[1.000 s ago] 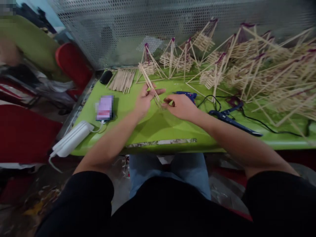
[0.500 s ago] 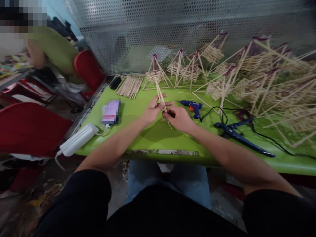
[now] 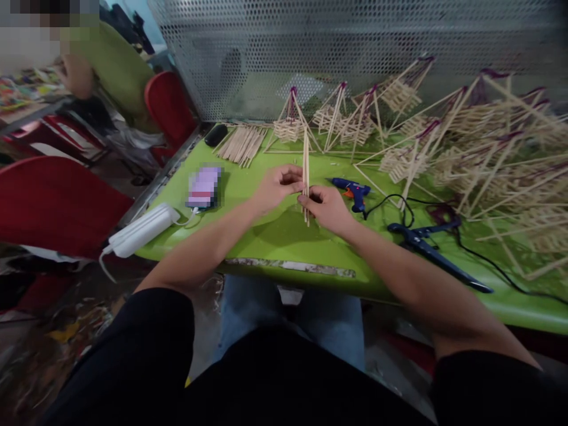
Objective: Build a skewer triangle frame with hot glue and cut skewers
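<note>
The grip of the left hand [image 3: 278, 188] and that of the right hand [image 3: 327, 207] are both closed on a few thin wooden sticks [image 3: 306, 160], seen in the head view above the table [image 3: 257, 248], just left of the glue gun [image 3: 352, 190]. Farther left of the glue gun lie loose sticks [image 3: 242, 145] and a phone [image 3: 205, 186], its display blurred past reading. Stick frames [image 3: 402, 164] with purple tops stand beyond the glue gun, and a dark-blue cutter [image 3: 426, 244] lies to its right.

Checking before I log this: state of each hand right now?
Left hand: closed, holding thin sticks.
Right hand: closed, holding the same sticks, nearer their lower end.
</note>
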Action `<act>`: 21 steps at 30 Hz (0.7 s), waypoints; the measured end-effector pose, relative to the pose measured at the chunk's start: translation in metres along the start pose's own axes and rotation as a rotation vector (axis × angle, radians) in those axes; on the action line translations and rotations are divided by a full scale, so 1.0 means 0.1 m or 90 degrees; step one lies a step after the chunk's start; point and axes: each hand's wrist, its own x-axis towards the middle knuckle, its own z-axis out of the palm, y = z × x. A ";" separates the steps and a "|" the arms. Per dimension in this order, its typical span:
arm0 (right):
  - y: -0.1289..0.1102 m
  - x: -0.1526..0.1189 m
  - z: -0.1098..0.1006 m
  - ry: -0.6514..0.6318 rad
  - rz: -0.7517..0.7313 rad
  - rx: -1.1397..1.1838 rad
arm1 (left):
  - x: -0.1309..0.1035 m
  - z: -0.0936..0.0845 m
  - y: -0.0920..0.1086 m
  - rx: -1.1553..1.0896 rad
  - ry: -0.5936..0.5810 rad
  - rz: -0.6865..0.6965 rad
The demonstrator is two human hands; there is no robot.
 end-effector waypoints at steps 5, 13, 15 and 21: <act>-0.02 -0.02 0.01 0.006 0.017 0.013 | -0.01 -0.02 0.04 0.006 -0.007 0.014; -0.03 -0.01 -0.02 0.013 0.016 -0.012 | 0.00 0.02 0.05 0.027 0.015 -0.011; -0.01 -0.01 -0.03 0.016 0.011 -0.027 | 0.01 0.03 0.04 0.019 0.013 -0.021; 0.04 0.02 -0.06 0.029 -0.002 -0.094 | 0.01 0.02 0.04 0.036 -0.009 -0.032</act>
